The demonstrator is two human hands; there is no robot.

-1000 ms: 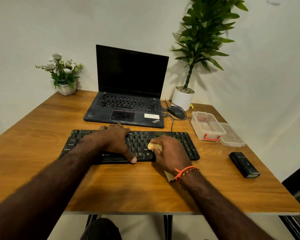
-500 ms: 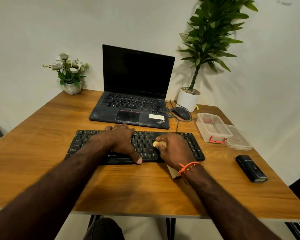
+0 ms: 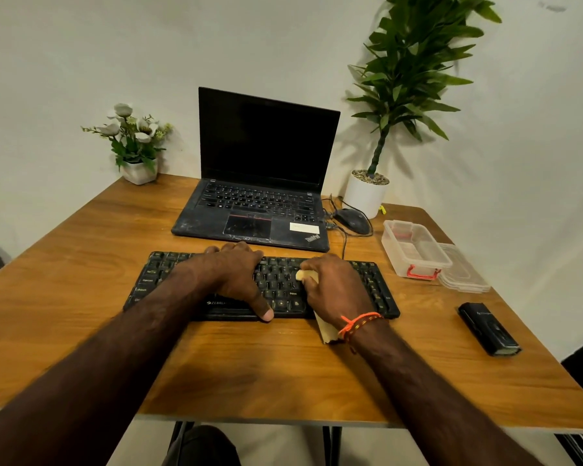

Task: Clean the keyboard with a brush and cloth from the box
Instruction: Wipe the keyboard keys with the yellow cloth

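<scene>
The head view is showing the right hand [image 3: 337, 290] curling around a pale yellow cloth [image 3: 305, 275] and pressing it onto the keys of the black keyboard [image 3: 371, 280], which is lying across the table [image 3: 81, 264] under both hands. Over the last second the cloth has been sliding a little along the middle keys while the grip stays the same, so the wiping stage appears to be under way, with the keys beyond the right hand probably still waiting. The left hand [image 3: 236, 277] is lying flat and spread over the keyboard's left half, holding nothing, its thumb reaching the front edge, seemingly steadying it. A tail of cloth is hanging out below the right wrist. Well to the right of the right hand one clear box [image 3: 414, 250] is sitting open, with one lid [image 3: 465, 274] just beside it. There is one keyboard and one cloth; no brush is showing anywhere.
</scene>
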